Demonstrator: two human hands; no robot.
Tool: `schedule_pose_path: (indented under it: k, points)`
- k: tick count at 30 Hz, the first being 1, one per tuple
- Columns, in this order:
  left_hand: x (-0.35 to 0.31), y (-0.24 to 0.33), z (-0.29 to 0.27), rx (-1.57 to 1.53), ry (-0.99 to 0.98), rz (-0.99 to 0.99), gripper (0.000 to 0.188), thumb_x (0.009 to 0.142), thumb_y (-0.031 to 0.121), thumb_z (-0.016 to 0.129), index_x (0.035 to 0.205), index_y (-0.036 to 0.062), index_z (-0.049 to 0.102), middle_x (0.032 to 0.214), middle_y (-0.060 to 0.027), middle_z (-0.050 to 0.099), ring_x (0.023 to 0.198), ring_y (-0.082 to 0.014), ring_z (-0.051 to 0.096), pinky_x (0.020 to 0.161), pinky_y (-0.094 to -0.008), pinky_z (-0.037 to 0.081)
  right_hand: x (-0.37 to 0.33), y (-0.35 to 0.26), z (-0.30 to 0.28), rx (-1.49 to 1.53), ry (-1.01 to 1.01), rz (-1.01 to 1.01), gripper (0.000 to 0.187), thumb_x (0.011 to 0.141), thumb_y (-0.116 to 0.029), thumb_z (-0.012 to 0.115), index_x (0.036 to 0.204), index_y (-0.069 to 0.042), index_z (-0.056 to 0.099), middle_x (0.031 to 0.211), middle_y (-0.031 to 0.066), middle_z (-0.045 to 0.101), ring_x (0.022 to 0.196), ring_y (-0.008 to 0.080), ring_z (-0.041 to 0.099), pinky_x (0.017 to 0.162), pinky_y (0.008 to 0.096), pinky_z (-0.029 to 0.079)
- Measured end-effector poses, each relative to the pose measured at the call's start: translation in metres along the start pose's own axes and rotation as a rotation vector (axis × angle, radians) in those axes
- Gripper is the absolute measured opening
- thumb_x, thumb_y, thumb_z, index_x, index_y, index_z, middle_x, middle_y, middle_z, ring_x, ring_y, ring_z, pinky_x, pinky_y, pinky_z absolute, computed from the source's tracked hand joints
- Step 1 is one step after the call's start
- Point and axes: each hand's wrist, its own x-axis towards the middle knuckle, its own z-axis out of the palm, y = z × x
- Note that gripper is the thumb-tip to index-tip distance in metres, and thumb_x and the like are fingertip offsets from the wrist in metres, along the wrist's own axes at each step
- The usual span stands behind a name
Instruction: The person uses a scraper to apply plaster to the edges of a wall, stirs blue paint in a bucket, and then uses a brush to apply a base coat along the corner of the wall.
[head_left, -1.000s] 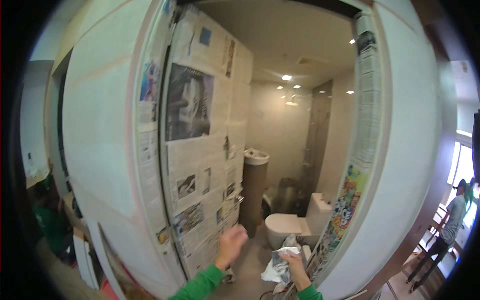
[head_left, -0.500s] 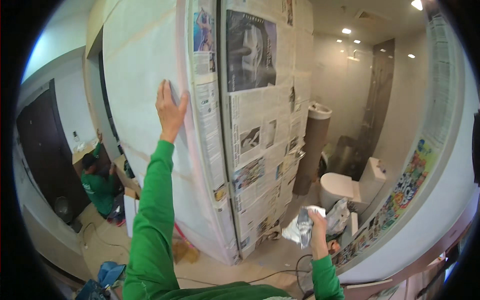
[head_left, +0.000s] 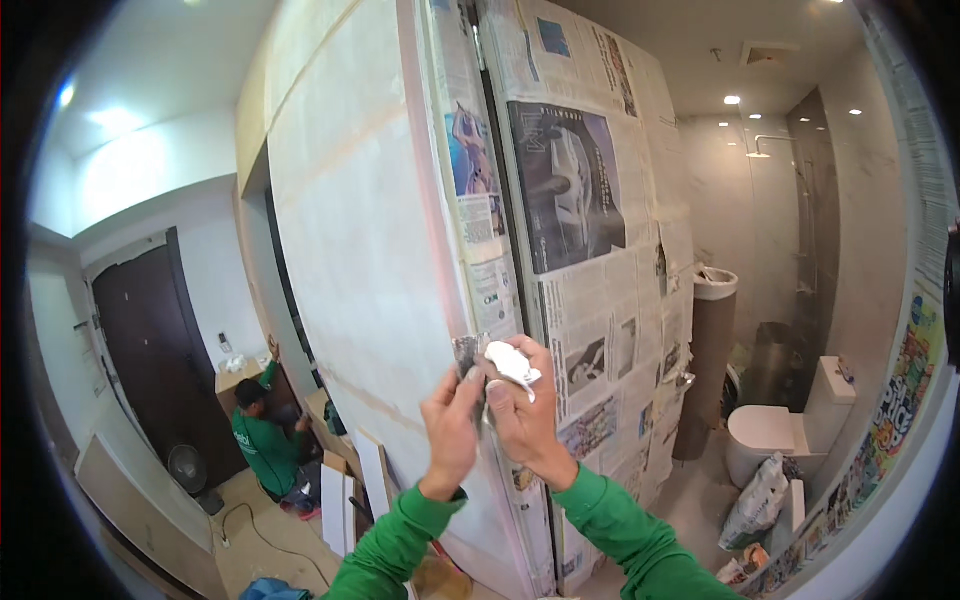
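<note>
Hands partly hide white material; its kind unclear.

My left hand pinches a small dark piece, and just beside it my right hand grips a crumpled white wad. I have both up before the pale wall and the papered door. Beyond that, to my right, are a sink, a toilet and a plastic bag. To my left, a person in green crouches near a fan.
</note>
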Motion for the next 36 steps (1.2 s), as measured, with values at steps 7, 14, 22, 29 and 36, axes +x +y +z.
schedule_pose_path:
  k: [7,14,22,29,36]
  points:
    - [0.192,0.095,-0.014,0.368,0.173,0.597,0.018,0.092,0.007,0.058,0.101,-0.0060,0.066,0.086,-0.0072,0.069,0.075,-0.0115,0.064,0.066,-0.0278,0.053,0.086,0.061,-0.011,0.111,0.195,-0.040,0.017,0.087,-0.013,0.063,0.093,0.000,0.072,0.115,0.0178,0.055,0.104,0.0288,0.057,0.088,0.0347,0.046]
    - [0.364,0.241,0.028,0.940,0.432,0.576,0.027,0.077,0.026,0.075,0.086,0.0006,0.071,0.082,-0.0131,0.067,0.075,-0.0206,0.063,0.069,-0.0349,0.049,0.107,0.102,0.014,0.089,0.049,-0.278,0.015,0.078,-0.013,0.069,0.090,-0.003,0.070,0.113,0.0147,0.058,0.098,0.0319,0.058,0.081,0.0390,0.048]
    - [0.396,0.231,0.095,1.488,0.843,0.614,0.063,0.078,0.054,0.060,0.101,-0.0041,0.070,0.108,-0.0253,0.067,0.105,-0.0401,0.064,0.091,-0.0452,0.049,0.114,0.127,0.036,0.178,0.049,-0.372,0.017,0.071,-0.008,0.071,0.088,-0.007,0.070,0.113,0.0088,0.056,0.089,0.0286,0.055,0.073,0.0380,0.048]
    - [0.402,0.221,0.045,1.670,0.664,0.844,0.064,0.081,0.056,0.060,0.094,-0.0060,0.070,0.096,-0.0295,0.067,0.094,-0.0436,0.066,0.084,-0.0470,0.051,0.108,0.139,0.051,0.269,0.065,-0.346,0.024,0.075,-0.012,0.070,0.098,-0.006,0.063,0.118,0.0111,0.054,0.087,0.0306,0.051,0.073,0.0416,0.043]
    - [0.494,0.309,0.084,1.880,0.753,0.978,0.064,0.081,0.057,0.061,0.088,-0.0061,0.070,0.096,-0.0293,0.067,0.093,-0.0445,0.065,0.082,-0.0467,0.052,0.098,0.153,0.048,0.229,-0.024,-0.296,0.032,0.073,-0.012,0.070,0.104,-0.017,0.070,0.120,0.0107,0.055,0.094,0.0276,0.053,0.077,0.0396,0.042]
